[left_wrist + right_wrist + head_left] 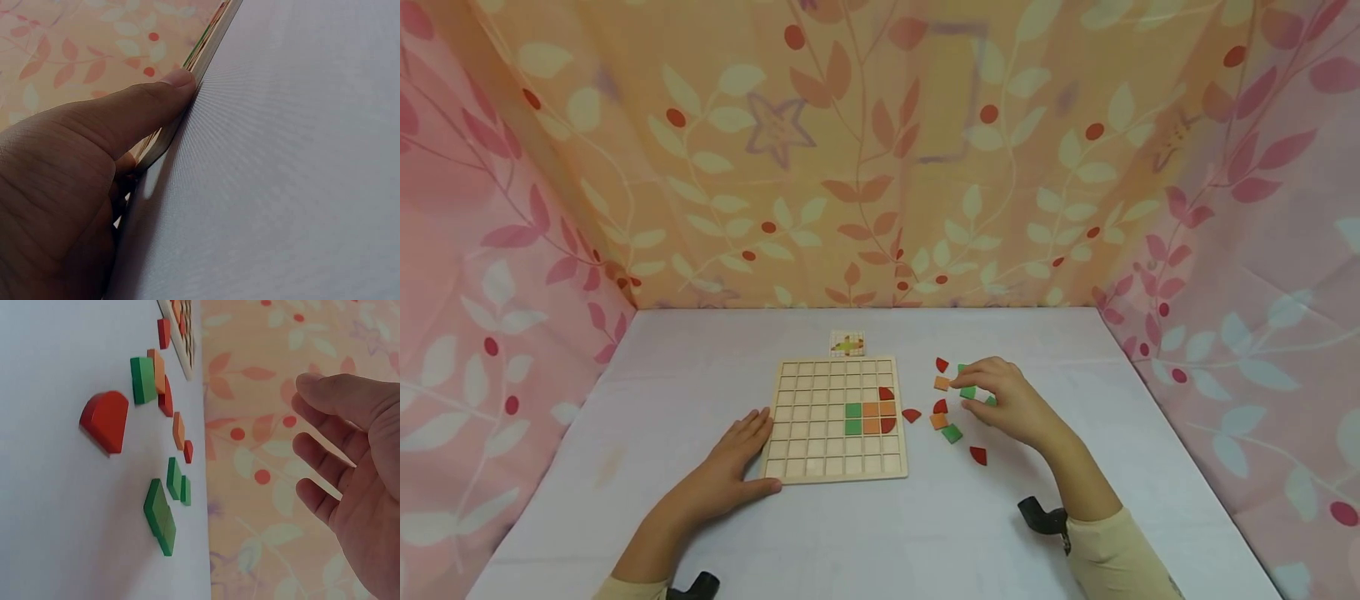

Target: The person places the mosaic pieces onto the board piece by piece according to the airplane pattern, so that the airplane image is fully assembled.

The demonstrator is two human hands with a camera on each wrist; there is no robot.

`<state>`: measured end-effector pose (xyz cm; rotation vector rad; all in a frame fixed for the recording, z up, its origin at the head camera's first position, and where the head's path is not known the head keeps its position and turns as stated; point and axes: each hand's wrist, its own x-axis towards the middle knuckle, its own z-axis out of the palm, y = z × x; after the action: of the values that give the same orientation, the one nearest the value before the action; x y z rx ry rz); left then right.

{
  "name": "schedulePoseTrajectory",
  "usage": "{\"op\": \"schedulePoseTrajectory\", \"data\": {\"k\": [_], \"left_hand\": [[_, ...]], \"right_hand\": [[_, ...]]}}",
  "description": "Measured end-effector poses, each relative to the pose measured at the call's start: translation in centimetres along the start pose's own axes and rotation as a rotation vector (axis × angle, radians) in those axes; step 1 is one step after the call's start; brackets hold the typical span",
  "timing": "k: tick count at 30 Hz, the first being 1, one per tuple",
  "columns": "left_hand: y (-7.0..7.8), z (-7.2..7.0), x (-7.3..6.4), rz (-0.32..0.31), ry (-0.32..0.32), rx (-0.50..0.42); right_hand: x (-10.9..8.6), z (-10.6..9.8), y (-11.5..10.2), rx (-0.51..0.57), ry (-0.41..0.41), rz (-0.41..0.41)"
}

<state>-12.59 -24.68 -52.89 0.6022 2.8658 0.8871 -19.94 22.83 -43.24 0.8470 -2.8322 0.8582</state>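
Observation:
A wooden grid board (805,430) lies on the white table, with green squares, orange squares (871,426) and red rounded pieces set in its right-hand cells. My left hand (730,468) rests at the board's near left corner, fingers along the left side and thumb (178,78) against the front edge. Over the loose pieces hovers my right hand (1011,402), holding nothing, its fingers loosely bent and apart in the right wrist view. Around it lie a red rounded piece (106,422), an orange square (942,383) and several green pieces (156,509), some partly hidden by the hand.
A small pattern card (847,343) lies behind the board's far edge. One red piece (912,415) sits just right of the board. Patterned cloth walls (865,208) enclose the table's back and sides.

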Motion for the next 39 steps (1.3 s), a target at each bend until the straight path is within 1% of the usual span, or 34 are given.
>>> {"op": "schedulePoseTrajectory", "data": {"k": [7,10,14,22,27,33,39], "left_hand": [[0.0,0.0,0.0,-0.014,-0.004,-0.003],[0.0,0.0,0.1,-0.006,-0.004,0.006],[0.0,-0.1,0.2,0.01,0.001,0.007],[0.0,0.0,0.2,0.0,0.016,0.013],[0.0,-0.1,0.3,0.009,0.014,0.013],[0.0,-0.1,0.3,-0.004,-0.011,0.005],[-0.2,0.1,0.2,-0.008,-0.002,0.007]], "right_hand": [[-0.5,-0.4,1.5,0.021,-0.007,0.024],[-0.8,-0.6,2.3,0.032,-0.012,0.043],[-1.2,-0.6,3.7,0.046,-0.037,0.06],[-1.9,0.2,6.2,0.083,-0.107,0.061],[-2.3,1.0,7.2,0.059,-0.133,0.062],[-2.6,1.6,7.9,-0.006,-0.148,0.019],[-2.5,1.8,8.2,-0.033,-0.148,0.006]]}}
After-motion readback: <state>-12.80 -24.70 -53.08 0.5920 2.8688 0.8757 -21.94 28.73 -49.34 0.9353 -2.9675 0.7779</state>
